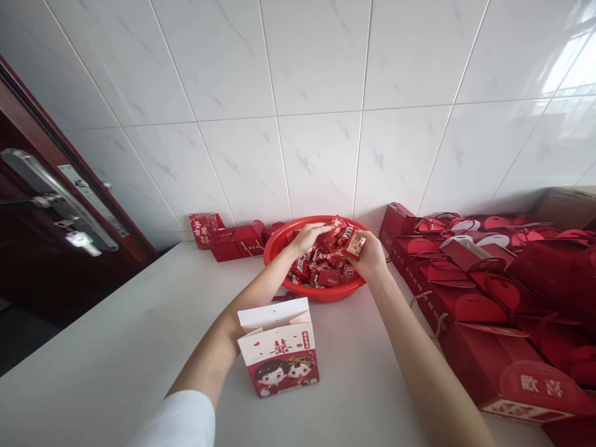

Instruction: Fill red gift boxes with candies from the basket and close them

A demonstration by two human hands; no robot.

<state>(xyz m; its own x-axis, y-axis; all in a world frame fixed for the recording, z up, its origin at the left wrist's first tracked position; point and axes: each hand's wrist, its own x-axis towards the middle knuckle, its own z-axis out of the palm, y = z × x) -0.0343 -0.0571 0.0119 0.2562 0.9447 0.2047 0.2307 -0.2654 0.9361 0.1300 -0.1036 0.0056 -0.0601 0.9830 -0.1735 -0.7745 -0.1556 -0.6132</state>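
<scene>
A red plastic basket (269,251) full of small red-wrapped candies (330,277) stands against the tiled wall. Over its left side reaches my left hand (313,236), fingers stretched out above the candies, tips beside a red wrapper; its thumb is mostly hidden. My right hand (372,256) is at the basket's right rim, closed on a wrapped candy (354,244) with a pale, patterned face. Nearer to me, between my forearms, a white-and-red gift box (282,357) with two cartoon figures stands upright, its top flaps raised.
Many folded red gift boxes (493,347) crowd the right side of the white table (186,316). More red boxes (237,242) lie left of the basket by the wall. A dark red door (41,217) with a metal handle and keys is at the far left.
</scene>
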